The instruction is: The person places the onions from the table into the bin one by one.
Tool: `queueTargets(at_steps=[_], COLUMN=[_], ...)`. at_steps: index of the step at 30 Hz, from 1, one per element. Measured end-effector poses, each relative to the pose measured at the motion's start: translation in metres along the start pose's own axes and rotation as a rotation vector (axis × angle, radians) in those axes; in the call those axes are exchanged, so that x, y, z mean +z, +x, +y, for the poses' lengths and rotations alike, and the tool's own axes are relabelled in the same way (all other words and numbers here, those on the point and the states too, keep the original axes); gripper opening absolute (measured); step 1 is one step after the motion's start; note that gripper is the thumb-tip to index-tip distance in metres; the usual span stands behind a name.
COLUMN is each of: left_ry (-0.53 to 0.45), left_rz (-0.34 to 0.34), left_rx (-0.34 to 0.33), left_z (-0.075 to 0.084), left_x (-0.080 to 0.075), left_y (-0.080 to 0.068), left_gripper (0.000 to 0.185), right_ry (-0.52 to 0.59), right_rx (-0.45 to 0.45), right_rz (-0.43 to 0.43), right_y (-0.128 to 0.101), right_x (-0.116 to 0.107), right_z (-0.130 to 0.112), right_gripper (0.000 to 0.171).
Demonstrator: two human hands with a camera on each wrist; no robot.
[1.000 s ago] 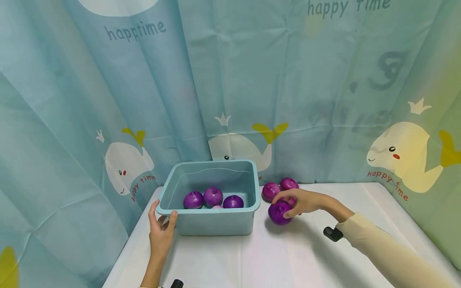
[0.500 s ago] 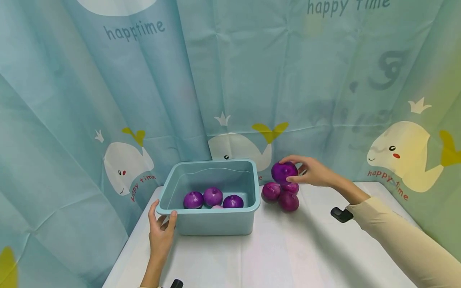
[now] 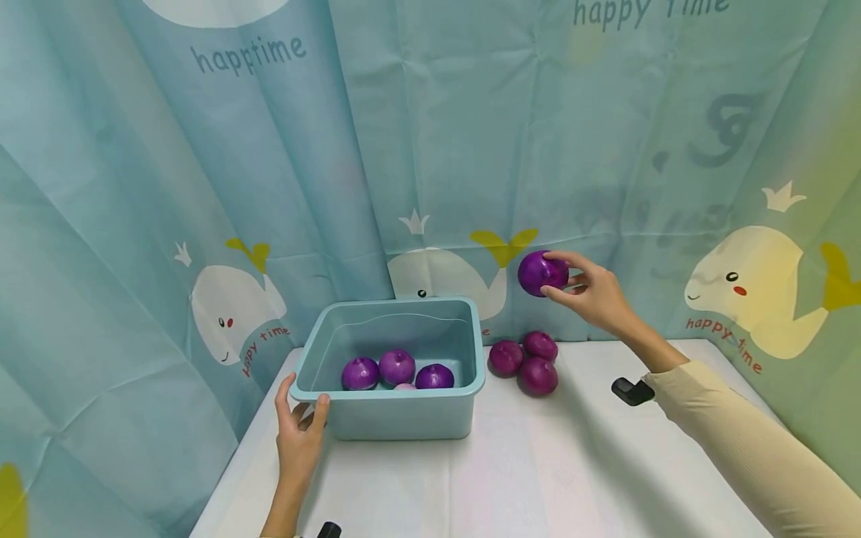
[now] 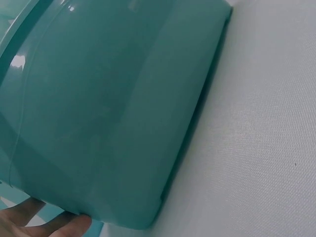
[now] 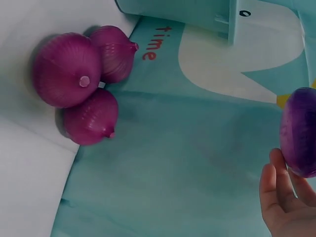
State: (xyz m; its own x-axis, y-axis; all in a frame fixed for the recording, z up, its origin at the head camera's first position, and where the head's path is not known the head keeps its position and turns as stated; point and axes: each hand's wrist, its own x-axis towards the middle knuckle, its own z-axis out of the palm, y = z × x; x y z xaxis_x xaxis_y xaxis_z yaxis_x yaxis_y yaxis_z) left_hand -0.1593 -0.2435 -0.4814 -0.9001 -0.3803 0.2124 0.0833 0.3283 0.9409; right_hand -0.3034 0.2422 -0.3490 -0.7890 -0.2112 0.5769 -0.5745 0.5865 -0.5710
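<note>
My right hand (image 3: 595,295) holds a glossy violet, onion-shaped vegetable (image 3: 540,273) between thumb and fingers, raised in front of the curtain. In the right wrist view its body (image 5: 301,133) looks flattened and smooth. Below it, three red onions (image 3: 538,376) lie close together on the table. My left hand (image 3: 299,437) grips the front left corner of a light blue plastic bin (image 3: 403,417), thumb at the front rim and fingers at the side. The left wrist view shows those fingertips (image 4: 76,226) against the bin wall. Several violet vegetables (image 3: 397,367) lie inside.
The bin and onions stand on a white table (image 3: 511,478) toward its back edge. Behind it hangs a light blue curtain (image 3: 457,149) printed with whales. A pale pink thing (image 3: 406,387) shows partly behind the bin's front rim.
My right hand has lifted the violet vegetable from beside the red onions, up and slightly right, uncovering the onions. My left hand and the bin have stayed in place.
</note>
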Motion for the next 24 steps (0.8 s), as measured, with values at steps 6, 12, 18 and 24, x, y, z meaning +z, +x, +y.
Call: queueTargets(at_steps=[6,12,18,24], left_ry=[0.011,-0.001,0.013,0.003], left_rz=[0.008,0.001,-0.007,-0.004], left_rx=[0.01,0.008,0.01,0.037], left_z=[0.0,0.001,0.002,0.003], left_x=[0.001,0.0,-0.002,-0.002], left_y=[0.0,-0.001,-0.001,-0.001], left_gripper=[0.075,0.076,0.076,0.074], right_ry=[0.005,0.002,-0.004,0.008], right_rx=[0.013,0.021,0.035,0.048], right_rz=[-0.013,-0.032,-0.074,-0.159], right_y=[0.0,0.001,0.007,0.017], right_x=[-0.002,-0.001,0.002,0.007], right_z=[0.0,0.0,-0.004,-0.015], right_gripper=[0.054,0.054,0.054,0.054])
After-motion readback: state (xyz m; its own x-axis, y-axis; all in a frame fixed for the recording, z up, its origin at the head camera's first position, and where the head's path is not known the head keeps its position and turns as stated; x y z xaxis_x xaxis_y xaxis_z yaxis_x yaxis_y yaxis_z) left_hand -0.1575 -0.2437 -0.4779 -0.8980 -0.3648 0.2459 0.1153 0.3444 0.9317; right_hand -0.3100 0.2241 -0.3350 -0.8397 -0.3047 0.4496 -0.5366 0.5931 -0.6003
